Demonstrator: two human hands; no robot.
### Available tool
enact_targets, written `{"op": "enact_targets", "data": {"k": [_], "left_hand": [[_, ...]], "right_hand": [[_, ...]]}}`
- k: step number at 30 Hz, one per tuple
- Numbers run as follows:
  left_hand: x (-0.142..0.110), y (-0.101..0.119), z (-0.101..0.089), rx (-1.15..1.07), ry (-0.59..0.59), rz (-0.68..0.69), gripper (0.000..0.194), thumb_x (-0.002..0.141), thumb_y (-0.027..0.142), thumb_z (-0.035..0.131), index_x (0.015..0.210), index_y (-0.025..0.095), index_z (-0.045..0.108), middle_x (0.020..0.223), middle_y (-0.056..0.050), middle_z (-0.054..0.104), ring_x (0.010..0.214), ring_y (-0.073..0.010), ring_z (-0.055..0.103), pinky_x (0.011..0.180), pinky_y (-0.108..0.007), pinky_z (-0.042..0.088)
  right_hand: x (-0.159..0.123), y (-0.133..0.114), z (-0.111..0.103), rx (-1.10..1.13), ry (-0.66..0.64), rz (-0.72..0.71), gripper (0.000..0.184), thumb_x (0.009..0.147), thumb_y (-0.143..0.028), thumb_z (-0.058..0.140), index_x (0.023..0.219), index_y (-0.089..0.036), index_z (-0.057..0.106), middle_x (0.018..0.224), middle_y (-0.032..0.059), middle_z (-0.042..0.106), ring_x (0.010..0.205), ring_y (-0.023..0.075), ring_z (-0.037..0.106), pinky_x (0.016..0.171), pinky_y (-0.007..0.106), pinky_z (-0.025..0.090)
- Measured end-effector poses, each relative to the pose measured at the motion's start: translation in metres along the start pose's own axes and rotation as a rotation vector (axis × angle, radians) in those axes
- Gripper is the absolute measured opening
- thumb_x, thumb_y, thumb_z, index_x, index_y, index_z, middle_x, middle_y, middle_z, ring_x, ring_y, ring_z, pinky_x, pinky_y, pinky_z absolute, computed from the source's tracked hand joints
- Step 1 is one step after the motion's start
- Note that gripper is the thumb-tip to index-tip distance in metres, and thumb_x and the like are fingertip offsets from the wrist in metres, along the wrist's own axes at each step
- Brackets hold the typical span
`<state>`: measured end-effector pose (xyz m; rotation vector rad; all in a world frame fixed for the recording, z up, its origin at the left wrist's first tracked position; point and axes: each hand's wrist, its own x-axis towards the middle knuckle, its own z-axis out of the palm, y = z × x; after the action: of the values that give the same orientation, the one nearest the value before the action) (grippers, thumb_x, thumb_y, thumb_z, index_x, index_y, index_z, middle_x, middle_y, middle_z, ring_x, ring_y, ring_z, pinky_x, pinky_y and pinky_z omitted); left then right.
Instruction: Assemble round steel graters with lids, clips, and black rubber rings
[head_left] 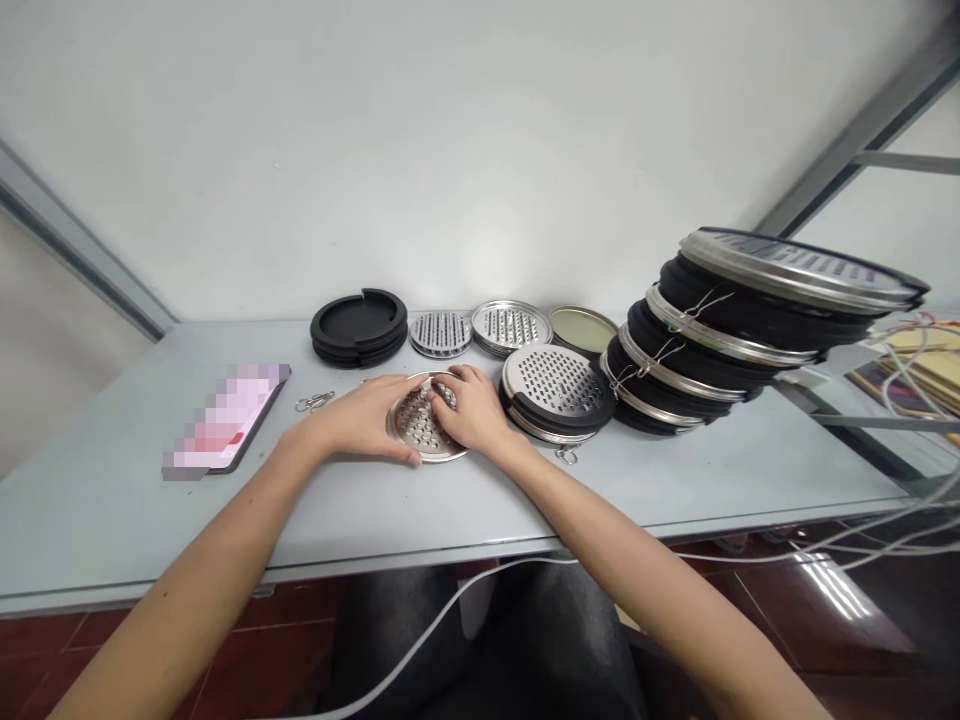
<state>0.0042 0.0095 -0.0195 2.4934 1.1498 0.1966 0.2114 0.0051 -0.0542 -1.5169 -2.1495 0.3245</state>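
A round metal grater plate (426, 430) with raised holes and a shiny rim lies on the table between my hands. My left hand (364, 415) wraps its left side, thumb at the near rim and fingers along the far rim. From the right, my right hand (474, 408) grips the plate with bent fingers and thumb over its far part; whether a small piece is between those fingertips is hidden. Just right of it sits a grater disc in a black ring (559, 385), on another metal-rimmed part. Behind are a flat slotted grater plate (441, 332) and a rimmed grater plate (512, 326).
Stacked black rings (358, 325) stand at the back left, and a phone (229, 420) lies left. Small wire clips (315, 401) and more clips (568, 455) lie nearby. A gold-coloured lid (583, 328) is behind. A tall leaning stack (720, 340) of black, metal-rimmed containers rises at right.
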Motion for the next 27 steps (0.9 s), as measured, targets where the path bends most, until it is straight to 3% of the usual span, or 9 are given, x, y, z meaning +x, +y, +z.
{"op": "enact_targets", "data": {"k": [27], "left_hand": [[-0.0004, 0.0012, -0.0013, 0.003, -0.004, 0.0, 0.118, 0.059, 0.071, 0.078, 0.154, 0.022, 0.027, 0.157, -0.012, 0.036, 0.144, -0.0367, 0.032, 0.118, -0.049, 0.028]], "right_hand": [[0.001, -0.0001, -0.0006, 0.011, 0.004, 0.018, 0.039, 0.1, -0.042, 0.039, 0.121, -0.024, 0.066, 0.129, 0.0095, 0.059, 0.124, 0.0258, 0.048, 0.105, 0.041, 0.035]]}}
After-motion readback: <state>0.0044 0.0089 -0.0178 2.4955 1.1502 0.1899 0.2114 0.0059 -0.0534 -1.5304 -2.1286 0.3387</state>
